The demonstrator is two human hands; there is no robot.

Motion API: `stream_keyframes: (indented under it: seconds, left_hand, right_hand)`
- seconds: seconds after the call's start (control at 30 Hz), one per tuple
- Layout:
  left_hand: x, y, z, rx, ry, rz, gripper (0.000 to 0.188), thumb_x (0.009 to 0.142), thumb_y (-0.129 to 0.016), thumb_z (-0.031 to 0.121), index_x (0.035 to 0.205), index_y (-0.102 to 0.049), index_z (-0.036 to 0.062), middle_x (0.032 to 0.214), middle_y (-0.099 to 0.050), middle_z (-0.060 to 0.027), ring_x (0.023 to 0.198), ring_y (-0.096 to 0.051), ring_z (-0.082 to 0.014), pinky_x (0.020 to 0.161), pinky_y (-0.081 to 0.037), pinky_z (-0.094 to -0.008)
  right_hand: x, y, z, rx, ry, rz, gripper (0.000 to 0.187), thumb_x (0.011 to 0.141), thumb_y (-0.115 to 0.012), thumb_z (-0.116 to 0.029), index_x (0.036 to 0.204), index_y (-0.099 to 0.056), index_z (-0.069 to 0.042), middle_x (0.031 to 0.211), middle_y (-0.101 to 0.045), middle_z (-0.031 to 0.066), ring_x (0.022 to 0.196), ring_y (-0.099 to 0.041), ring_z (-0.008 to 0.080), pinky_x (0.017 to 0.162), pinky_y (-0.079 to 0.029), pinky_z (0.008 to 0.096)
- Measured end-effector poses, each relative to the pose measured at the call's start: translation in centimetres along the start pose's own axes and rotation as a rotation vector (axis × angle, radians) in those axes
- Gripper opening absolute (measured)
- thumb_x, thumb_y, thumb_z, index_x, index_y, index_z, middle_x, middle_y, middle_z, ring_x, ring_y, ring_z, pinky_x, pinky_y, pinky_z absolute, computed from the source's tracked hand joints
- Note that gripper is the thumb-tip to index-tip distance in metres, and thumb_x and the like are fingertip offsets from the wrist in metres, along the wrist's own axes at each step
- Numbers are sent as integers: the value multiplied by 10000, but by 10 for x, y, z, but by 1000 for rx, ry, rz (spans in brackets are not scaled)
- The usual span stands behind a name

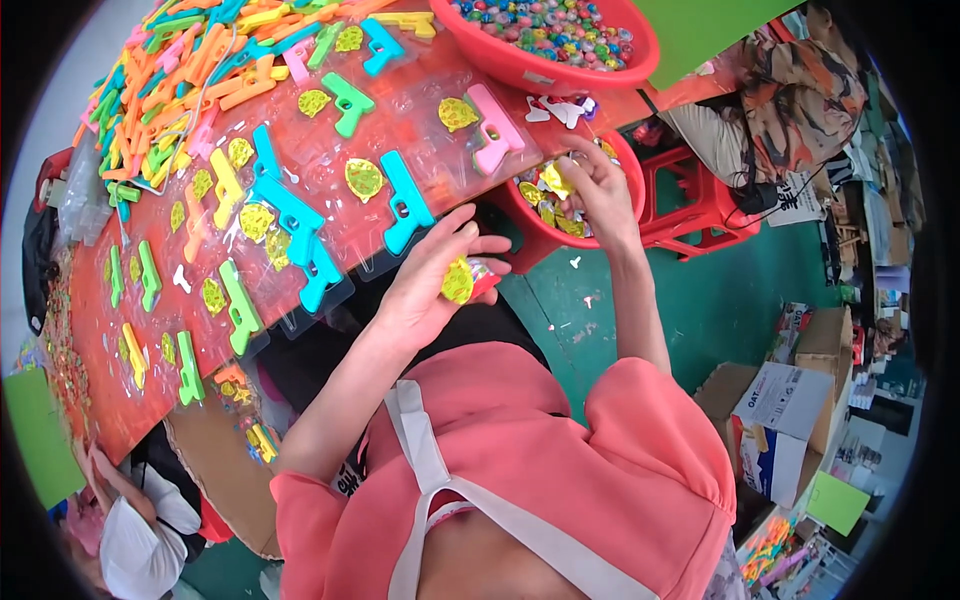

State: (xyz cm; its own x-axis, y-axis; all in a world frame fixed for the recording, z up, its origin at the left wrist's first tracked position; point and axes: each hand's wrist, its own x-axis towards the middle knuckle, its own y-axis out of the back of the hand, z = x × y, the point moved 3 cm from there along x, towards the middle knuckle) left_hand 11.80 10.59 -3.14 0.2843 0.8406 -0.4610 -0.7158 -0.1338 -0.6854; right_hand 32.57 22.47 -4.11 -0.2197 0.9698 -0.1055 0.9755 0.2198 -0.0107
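Observation:
My left hand (430, 280) is just off the table's near edge, palm up with fingers curled round a yellow round piece (458, 281); something red and silvery shows beside it. Over a red tub (628, 205), my right hand (603, 190) pinches a shiny yellow piece (556, 180) between thumb and fingers. More yellow pieces (565, 220) fill that tub. Closest to my left hand on the table is a blue toy gun (406, 205) in a clear plastic tray, with a yellow round piece (363, 180) beside it. A pink toy gun (495, 130) lies in another tray.
The red table (120, 390) carries several trays with toy guns and a heap of loose toy guns (190, 80). A red basin (560, 75) of colourful balls stands at the far edge. To the right are a red stool (700, 215) and cardboard boxes (790, 400). Other people sit nearby.

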Motion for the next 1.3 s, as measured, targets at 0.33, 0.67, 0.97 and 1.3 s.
stream_keyframes:
  seconds: [0.33, 0.67, 0.97, 1.3]
  left_hand:
    - [-5, -7, 3, -34, -3, -53, 515, 947, -599, 265, 1387, -380, 109, 1129, -623, -183, 940, -648, -264, 661, -532, -369]
    - [-9, 46, 118, 141, -300, 111, 383, 955, -575, 237, 1307, -499, 105, 1124, -652, -127, 977, -654, -214, 786, -550, -381]
    - [62, 98, 192, -26, -416, 281, 317, 876, -697, 171, 1144, -555, 81, 1052, -614, -159, 970, -640, -363, 831, -530, -470]
    - [95, 106, 199, -100, -356, 247, 287, 886, -667, 150, 1117, -520, 65, 979, -533, -140, 912, -627, -399, 734, -563, -510]
  right_hand:
    - [16, 6, -4, -98, 41, 2, 212, 950, -595, -184, 1098, -620, -34, 780, -600, -18, 528, -496, 13, 450, -362, 151]
    - [79, -103, -87, -306, 284, -331, 217, 931, -622, -209, 985, -634, 0, 739, -582, -12, 600, -522, 44, 513, -410, 216]
    - [247, -188, -46, -719, 414, -182, 245, 830, -662, -192, 935, -673, 28, 717, -680, 151, 672, -675, 182, 604, -512, 323]
    - [267, -194, -48, -795, 314, -137, 256, 831, -650, -206, 967, -662, 10, 697, -668, 125, 541, -641, 193, 480, -518, 339]
